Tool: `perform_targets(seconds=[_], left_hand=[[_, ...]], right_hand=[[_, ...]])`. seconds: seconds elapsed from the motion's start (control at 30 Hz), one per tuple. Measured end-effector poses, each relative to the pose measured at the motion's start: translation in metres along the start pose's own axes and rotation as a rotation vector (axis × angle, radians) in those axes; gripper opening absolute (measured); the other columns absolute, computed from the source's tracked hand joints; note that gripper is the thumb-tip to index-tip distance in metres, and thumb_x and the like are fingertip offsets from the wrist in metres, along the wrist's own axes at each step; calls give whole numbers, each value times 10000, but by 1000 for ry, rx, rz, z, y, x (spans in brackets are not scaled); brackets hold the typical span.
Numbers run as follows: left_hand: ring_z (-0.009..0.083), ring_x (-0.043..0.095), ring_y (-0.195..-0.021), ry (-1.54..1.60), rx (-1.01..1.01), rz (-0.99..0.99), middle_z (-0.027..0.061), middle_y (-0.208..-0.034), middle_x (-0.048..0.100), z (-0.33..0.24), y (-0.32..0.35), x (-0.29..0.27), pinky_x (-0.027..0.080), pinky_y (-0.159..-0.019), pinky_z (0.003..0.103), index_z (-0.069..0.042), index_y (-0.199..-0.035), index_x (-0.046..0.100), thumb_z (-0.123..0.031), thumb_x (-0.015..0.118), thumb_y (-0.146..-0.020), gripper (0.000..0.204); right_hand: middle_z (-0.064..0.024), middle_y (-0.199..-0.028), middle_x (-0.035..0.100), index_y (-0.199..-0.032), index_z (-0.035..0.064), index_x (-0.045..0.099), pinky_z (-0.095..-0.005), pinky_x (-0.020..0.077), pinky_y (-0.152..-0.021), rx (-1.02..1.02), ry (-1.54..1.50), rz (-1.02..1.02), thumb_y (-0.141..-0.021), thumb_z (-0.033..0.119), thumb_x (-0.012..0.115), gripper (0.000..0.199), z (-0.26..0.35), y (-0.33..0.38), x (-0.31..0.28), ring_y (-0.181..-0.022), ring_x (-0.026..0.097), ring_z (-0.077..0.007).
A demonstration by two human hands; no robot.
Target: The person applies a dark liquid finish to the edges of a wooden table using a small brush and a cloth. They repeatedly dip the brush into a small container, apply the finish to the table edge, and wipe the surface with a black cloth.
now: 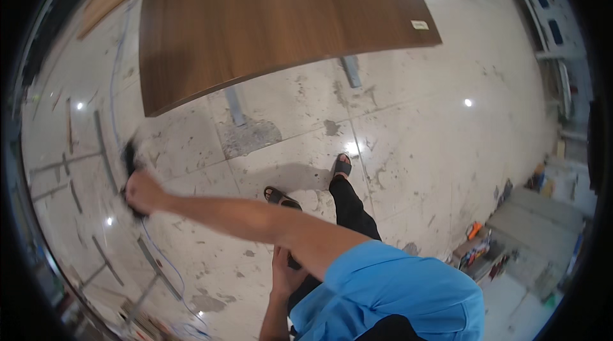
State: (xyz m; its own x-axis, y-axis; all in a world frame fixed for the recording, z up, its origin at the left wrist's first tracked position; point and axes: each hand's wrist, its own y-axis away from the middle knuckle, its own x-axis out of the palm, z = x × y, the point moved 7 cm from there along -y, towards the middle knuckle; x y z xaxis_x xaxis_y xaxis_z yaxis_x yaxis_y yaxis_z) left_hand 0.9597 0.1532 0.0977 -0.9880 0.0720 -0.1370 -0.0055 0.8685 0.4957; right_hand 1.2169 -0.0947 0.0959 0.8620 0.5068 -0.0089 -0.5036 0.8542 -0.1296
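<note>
- in the head view, the right hand (147,194) was closed around a blurred black handheld tool (130,157), out at the left above the pale tiled floor (421,124); the tool's working end could not be made out.
- the left hand (285,271) was partly covered by the bare right forearm (255,218); whether it gripped anything could not be told.
- a brown wood-grain panel (281,15) stood ahead, cut off by the upper edge, mostly hiding two grey legs (234,106).
- a thin blue cable (169,258) ran near the tool; any join was unclear.
- a light-blue short sleeve (396,283) blocked the lower part.
- grey metal bars (105,152) lay leftward; at the right, clutter around an orange object (474,231) was too small to identify.
</note>
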Motion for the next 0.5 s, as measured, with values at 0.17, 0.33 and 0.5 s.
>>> perform_targets(seconds=[0.17, 0.33, 0.5], left_hand=[[391, 600, -1257, -95, 117, -62, 191, -1322, 604, -3, 6, -49, 504, -1055, 442, -5, -1249, 636, -88, 930, -726, 606], [346, 567, -1352, 48, 93, 33, 183, -1504, 496, -14, -3, -61, 487, -1121, 425, -35, -1299, 620, -46, 938, -697, 681], [329, 536, -1402, -120, 315, 130, 193, -1537, 475, -41, -34, -68, 518, -1105, 414, -62, -1344, 617, -19, 928, -708, 709]], right_hand=[[-124, -672, 700, -759, 61, 768, -401, 508, -626, 74, -284, 103, -742, 265, 792, 205, 6, -9, 85, -624, 652, -243], [-106, -896, 790, -980, 10, 796, -317, 553, -746, 181, -476, 161, -912, 208, 803, 210, -17, 58, -38, -816, 714, -164], [-63, -996, 780, -1031, 18, 780, -306, 558, -775, 531, -183, 46, -968, 156, 774, 152, -45, 175, -208, -879, 698, -126]])
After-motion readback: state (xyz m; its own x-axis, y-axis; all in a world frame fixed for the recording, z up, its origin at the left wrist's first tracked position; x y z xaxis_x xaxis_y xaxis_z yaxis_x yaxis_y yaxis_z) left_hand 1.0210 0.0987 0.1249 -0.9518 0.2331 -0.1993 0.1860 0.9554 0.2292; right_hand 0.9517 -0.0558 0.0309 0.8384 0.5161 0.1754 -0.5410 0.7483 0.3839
